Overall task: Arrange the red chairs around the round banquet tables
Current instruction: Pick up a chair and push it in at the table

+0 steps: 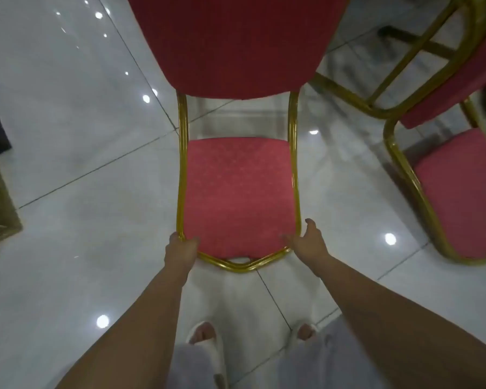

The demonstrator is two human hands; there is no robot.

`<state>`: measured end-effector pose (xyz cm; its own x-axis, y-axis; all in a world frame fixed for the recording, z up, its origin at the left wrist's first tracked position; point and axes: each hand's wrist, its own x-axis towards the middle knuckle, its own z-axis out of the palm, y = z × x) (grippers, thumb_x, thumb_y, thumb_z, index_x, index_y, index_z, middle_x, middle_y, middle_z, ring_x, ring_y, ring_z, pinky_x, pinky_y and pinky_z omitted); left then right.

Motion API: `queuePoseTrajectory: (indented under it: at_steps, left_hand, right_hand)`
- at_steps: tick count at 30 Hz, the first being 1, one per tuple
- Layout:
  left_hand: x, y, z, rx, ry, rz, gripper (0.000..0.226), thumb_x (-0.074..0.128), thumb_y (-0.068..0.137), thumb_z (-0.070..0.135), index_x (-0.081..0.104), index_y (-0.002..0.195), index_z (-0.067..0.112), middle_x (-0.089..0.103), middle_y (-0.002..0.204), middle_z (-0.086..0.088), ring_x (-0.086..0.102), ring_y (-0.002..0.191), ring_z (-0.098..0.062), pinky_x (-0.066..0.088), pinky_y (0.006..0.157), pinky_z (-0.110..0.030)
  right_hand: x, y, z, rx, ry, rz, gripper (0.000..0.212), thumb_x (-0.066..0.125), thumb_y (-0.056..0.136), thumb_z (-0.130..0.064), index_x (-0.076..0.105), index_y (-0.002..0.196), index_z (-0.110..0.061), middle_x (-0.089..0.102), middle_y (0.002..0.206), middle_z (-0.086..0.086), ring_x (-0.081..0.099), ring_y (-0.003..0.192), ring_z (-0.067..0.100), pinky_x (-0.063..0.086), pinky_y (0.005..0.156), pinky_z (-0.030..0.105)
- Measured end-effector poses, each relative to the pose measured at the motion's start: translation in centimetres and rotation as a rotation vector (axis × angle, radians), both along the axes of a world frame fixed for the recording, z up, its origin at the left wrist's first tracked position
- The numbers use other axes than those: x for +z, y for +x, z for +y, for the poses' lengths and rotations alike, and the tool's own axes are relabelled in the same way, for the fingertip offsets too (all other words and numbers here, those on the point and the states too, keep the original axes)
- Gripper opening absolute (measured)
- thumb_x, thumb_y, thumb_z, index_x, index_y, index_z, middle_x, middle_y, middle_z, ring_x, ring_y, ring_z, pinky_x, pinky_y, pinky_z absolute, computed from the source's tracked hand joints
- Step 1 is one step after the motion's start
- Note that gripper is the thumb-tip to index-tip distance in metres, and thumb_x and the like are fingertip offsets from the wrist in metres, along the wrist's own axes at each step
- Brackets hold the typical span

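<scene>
Centrally, a red chair (pixel 239 192) is facing the wearer over glossy white floor tiles (pixel 82 141); the left hand (pixel 180 249) is clamping its front rail, the right hand (pixel 309 242) is resting there, grip apart.

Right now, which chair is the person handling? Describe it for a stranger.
On the white tiled floor are red chairs with gold frames. Take the middle chair, just ahead of the person's feet. Unlike the right chair, it has the left hand gripping one front corner and the right hand at the other.
</scene>
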<state>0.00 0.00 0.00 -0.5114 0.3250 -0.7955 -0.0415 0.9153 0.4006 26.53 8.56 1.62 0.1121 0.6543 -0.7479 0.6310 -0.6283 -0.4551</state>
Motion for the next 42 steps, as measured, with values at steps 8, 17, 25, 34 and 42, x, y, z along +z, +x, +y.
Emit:
queuePoseTrajectory:
  at_steps: [8, 17, 25, 34, 42]
  left_hand:
    - [-12.7, -0.6, 1.8, 0.284, 0.091, 0.109, 0.090, 0.071, 0.083, 0.050, 0.024, 0.153, 0.019, 0.040, 0.148, -0.019, 0.044, 0.129, -0.044, 0.040, 0.107, -0.056]
    - [-13.1, -1.3, 1.3, 0.357, 0.210, -0.047, 0.072, 0.069, 0.089, 0.038, 0.035, 0.147, 0.013, 0.053, 0.137, -0.007, 0.053, 0.120, -0.031, 0.043, 0.100, -0.043]
    - [-9.8, -3.5, 1.1, 0.322, 0.147, -0.258, 0.064, 0.066, 0.091, 0.038, 0.048, 0.138, -0.002, 0.057, 0.136, -0.018, 0.058, 0.114, -0.033, 0.045, 0.102, -0.045]
    - [16.1, -5.6, -4.8, 0.192, -0.182, -0.261, 0.061, 0.074, 0.083, 0.042, 0.054, 0.126, 0.004, 0.063, 0.101, -0.013, 0.059, 0.090, -0.034, 0.050, 0.080, -0.043]
    - [38.0, -8.8, -7.3, 0.045, -0.142, -0.021, 0.064, 0.067, 0.089, 0.043, 0.049, 0.133, 0.001, 0.058, 0.118, -0.016, 0.056, 0.104, -0.037, 0.050, 0.078, -0.046]
  right_hand:
    - [-14.1, -1.6, 5.7, -0.290, -0.064, -0.025, 0.104, 0.090, 0.062, -0.044, 0.029, 0.142, -0.014, 0.044, 0.137, 0.016, 0.050, 0.121, 0.038, 0.048, 0.099, 0.052]
    - [-14.0, 1.7, 3.9, -0.383, -0.065, 0.257, 0.075, 0.086, 0.074, -0.016, 0.043, 0.135, -0.014, 0.063, 0.107, 0.001, 0.061, 0.080, 0.015, 0.050, 0.065, 0.028]
    - [-9.5, 2.8, 4.5, -0.299, -0.170, 0.218, 0.035, 0.086, 0.075, -0.020, 0.059, 0.094, -0.008, 0.067, 0.084, 0.005, 0.063, 0.069, 0.016, 0.045, 0.043, 0.019]
    - [11.4, 4.2, -3.5, -0.182, -0.366, 0.139, 0.038, 0.077, 0.083, -0.015, 0.060, 0.114, -0.004, 0.070, 0.096, 0.011, 0.067, 0.083, 0.025, 0.052, 0.058, 0.031]
    - [31.4, 2.0, -7.3, -0.217, -0.570, 0.253, 0.046, 0.080, 0.083, -0.018, 0.057, 0.119, -0.001, 0.065, 0.110, 0.014, 0.062, 0.100, 0.034, 0.054, 0.091, 0.055]
